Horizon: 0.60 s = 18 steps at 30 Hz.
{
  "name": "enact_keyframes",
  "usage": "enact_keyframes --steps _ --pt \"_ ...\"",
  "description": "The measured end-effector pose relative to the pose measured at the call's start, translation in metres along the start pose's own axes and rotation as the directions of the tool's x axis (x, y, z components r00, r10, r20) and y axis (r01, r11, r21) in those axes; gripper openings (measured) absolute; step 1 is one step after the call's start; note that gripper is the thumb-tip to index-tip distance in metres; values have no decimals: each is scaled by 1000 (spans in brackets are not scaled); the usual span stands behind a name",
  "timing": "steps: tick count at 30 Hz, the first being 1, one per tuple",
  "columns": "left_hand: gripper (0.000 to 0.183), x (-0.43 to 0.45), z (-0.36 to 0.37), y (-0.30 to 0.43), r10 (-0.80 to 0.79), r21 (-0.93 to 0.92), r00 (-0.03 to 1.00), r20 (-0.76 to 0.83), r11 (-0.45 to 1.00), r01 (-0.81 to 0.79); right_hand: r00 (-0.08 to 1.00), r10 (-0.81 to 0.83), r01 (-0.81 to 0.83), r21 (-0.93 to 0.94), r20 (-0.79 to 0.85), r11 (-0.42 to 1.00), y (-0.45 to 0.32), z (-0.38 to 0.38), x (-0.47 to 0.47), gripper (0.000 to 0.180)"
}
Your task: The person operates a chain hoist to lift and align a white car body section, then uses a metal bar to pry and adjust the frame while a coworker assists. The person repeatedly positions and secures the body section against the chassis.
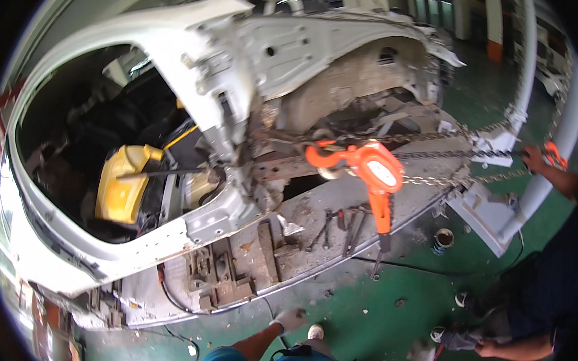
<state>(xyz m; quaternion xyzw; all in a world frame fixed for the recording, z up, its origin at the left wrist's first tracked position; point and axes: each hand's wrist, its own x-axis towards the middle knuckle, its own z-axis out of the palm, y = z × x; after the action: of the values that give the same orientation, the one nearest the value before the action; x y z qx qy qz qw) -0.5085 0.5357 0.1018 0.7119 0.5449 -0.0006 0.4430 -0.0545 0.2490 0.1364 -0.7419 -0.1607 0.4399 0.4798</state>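
Observation:
My left hand (291, 320), in a pale work glove, hangs over the green floor beside a frame-straightening bench (301, 205). Nothing is visible in it, but its fingers are hard to make out. Blurred at the bottom edge is my gloved right hand (422, 356); something red shows beside it, and whether it is held is unclear. Before me stands a stripped white car body shell (289, 44). An orange lever chain hoist (380, 171) is stretched between the shell's front rail (280, 170) and a grey post (558, 146), its orange hook (320, 157) at the rail.
At right, a co-worker's hand (534, 158) is at the hoist chain (448, 155). Wrenches (322, 231) and steel clamps (220, 271) lie on the bench. A can (443, 240), a black hose (400, 262) and a bent grey panel (482, 217) are on the floor.

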Motion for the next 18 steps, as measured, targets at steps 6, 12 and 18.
enact_keyframes --steps 6,12,18 --pt "40 4 -203 49 149 -8 742 -653 979 -204 606 -757 766 80 244 638 -414 161 -72 35" --pt "83 6 -434 126 235 164 200 -951 934 -317 -364 -703 922 129 611 -366 -570 292 -191 24" --pt "97 56 -553 163 154 83 300 -942 968 -237 -171 -779 983 50 604 -177 -565 341 -218 24"
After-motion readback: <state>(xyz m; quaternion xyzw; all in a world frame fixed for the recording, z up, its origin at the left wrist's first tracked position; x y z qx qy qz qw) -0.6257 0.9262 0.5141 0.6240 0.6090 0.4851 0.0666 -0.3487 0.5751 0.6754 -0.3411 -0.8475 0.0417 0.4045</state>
